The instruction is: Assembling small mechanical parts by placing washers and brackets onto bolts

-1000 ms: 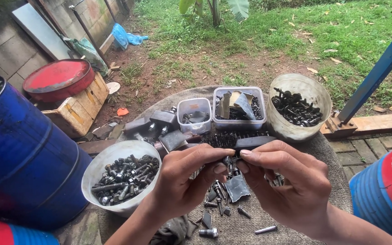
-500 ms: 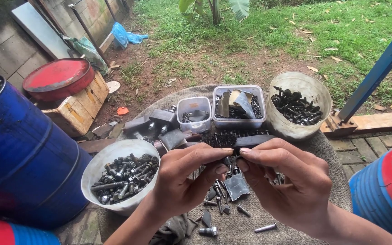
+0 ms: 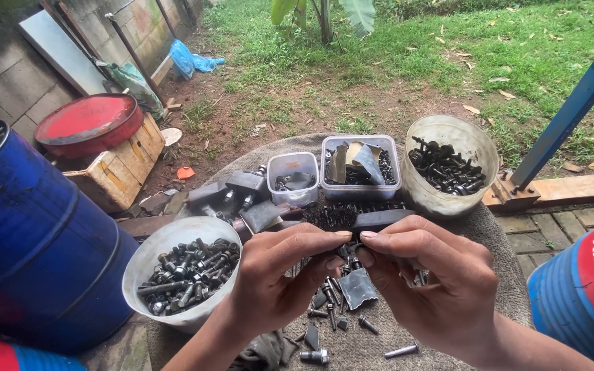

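My left hand (image 3: 280, 275) and my right hand (image 3: 434, 278) meet fingertip to fingertip over a round cloth-covered surface (image 3: 489, 233). Between the fingertips they pinch a small dark metal part (image 3: 349, 249), mostly hidden by the fingers. Below the hands lie loose bolts (image 3: 328, 323) and a small bent metal plate (image 3: 357, 288). A white bowl of bolts (image 3: 180, 275) stands just left of my left hand.
At the back stand a small clear tub (image 3: 293, 178), a larger clear tub of metal scraps (image 3: 360, 168) and a round tub of dark parts (image 3: 448, 168). Blue drums (image 3: 29, 240) flank both sides. A red lid (image 3: 87, 120) rests on a wooden crate.
Both hands stay together over the same spot; the fingers have shifted only slightly around the small part.
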